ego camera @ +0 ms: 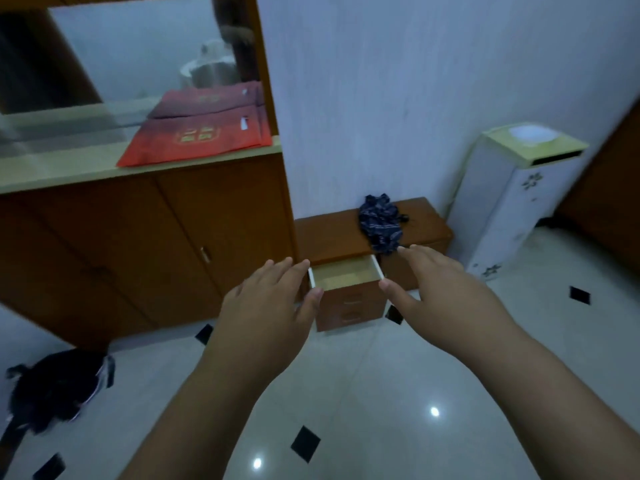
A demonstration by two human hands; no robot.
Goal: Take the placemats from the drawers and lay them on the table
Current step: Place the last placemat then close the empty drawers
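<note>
Hands out toward open top drawer (346,277) of low wooden chest (332,233): left hand (273,296) and right hand (433,289) both spread, fingers straight, holding nothing, likely reaching in. Drawer interior looks bare; no placemats visible, location cannot tell. Dark patterned cloth (379,223) bunched on chest top. Red bags (204,133) on cabinet counter (69,174). White bin (519,199) beside wall. Glossy white tile floor (381,393), black diamond insets; dark backpack (55,389) at left.

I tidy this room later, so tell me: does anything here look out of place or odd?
Yes. A crumpled dark patterned cloth lies bunched on the low cabinet, drooping over its front edge. A dark bag lies slumped on the floor. The top drawer stands pulled out and looks empty, with no placemats showing in it.
</note>
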